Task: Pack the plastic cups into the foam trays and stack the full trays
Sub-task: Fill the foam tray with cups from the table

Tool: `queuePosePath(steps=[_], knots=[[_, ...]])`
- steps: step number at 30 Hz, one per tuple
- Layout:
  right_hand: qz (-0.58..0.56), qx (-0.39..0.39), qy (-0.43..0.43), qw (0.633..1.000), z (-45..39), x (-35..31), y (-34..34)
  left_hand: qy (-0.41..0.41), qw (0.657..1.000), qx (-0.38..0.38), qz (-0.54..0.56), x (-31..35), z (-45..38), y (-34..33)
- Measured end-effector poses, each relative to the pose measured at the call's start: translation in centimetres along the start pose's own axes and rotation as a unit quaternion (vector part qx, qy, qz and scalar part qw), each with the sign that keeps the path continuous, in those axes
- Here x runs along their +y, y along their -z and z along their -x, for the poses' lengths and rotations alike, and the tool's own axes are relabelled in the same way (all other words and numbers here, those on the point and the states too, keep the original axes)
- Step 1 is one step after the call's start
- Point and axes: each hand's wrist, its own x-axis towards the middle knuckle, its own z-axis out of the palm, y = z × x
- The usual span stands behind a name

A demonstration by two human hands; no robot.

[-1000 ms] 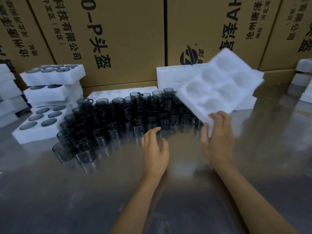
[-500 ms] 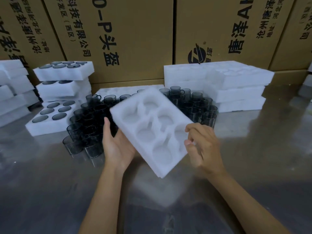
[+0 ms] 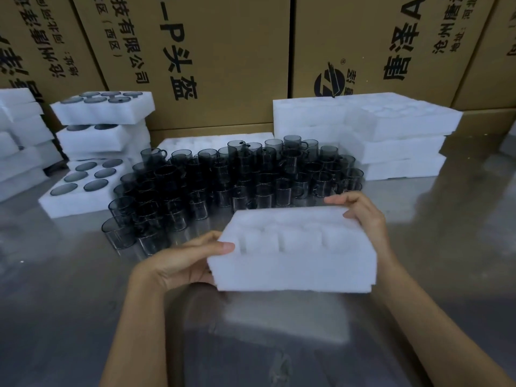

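White foam tray with round pockets sits empty in my view, both hands, left and right, gripping its ends.

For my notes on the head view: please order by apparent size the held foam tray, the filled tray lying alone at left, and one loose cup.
1. Held foam tray, though nearness enlarges it.
2. Filled tray, probably the same size really.
3. Loose cup, clearly smallest.

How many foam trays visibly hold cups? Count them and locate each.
3, all at left: the stack's top tray, the tray beneath it, a low tray on the table. More may be hidden.
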Motion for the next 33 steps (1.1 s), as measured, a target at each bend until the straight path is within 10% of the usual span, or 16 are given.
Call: queuePosePath(steps=[4,11,15,19,25,33], knots=[[-0.136,-0.064,-0.157,0.976,-0.3,0.5,0.8,0.022,0.987,0.062,-0.144,0.8,0.1,-0.7],[-0.138,-0.076,-0.184,0.97,0.3,1.3,-0.2,0.025,0.944,0.21,-0.255,1.4,0.6,-0.9],[-0.089,-0.05,-0.187,0.977,0.5,1.7,-0.3,-0.14,0.789,0.521,-0.295,1.2,-0.4,0.0],[-0.051,-0.059,-0.176,0.981,0.6,1.8,-0.1,-0.104,0.647,0.677,-0.335,0.4,-0.8,0.5],[0.072,-0.099,-0.16,0.98,0.9,1.9,-0.3,-0.06,0.68,0.671,-0.289,-0.7,-1.3,0.4],[0.097,-0.115,-0.156,0.976,0.7,1.6,-0.4,-0.246,0.745,0.6,-0.16,1.6,-1.0,0.4]])
